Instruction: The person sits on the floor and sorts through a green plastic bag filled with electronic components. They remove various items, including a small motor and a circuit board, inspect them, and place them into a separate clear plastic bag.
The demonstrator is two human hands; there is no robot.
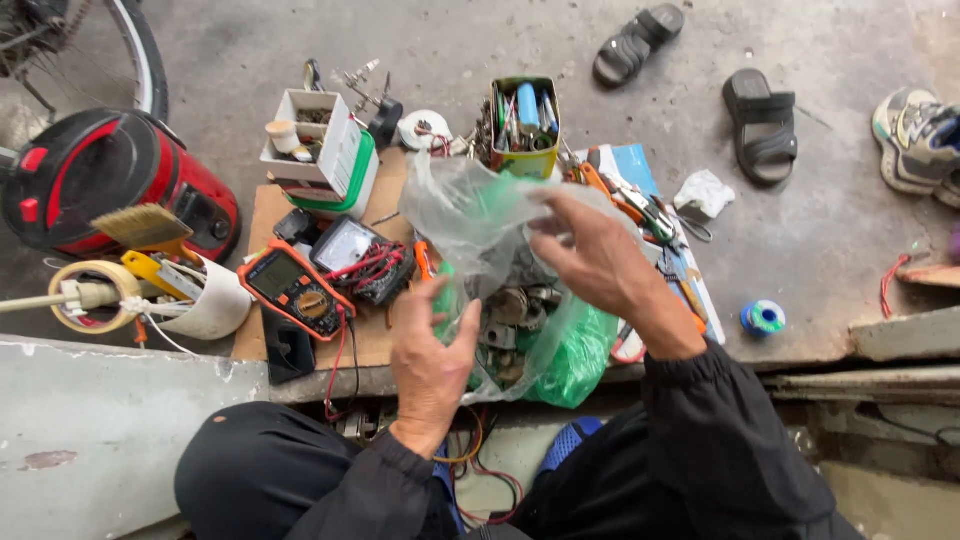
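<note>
Clear plastic: a thin, crumpled see-through bag (480,230) with green patches showing through it, held up between both hands over the cardboard sheet (270,215).
Bag contents: small round metal parts (515,305), grey and dull, piled in the bottom.
Left hand (430,360): cupped under the bag's lower side, fingers spread and curled against the plastic, supporting rather than pinching.
Right hand (595,250): at the bag's upper edge, fingers bent on the film; how tightly it grips cannot be told.
Green bag (580,360): lies just beneath, touching the clear one.
Surface: bare grey concrete floor (830,240), stained.
Nearby: orange multimeter (295,290) with red leads, tin of tools (525,125), red vacuum cleaner (110,180), black sandals (760,125).
</note>
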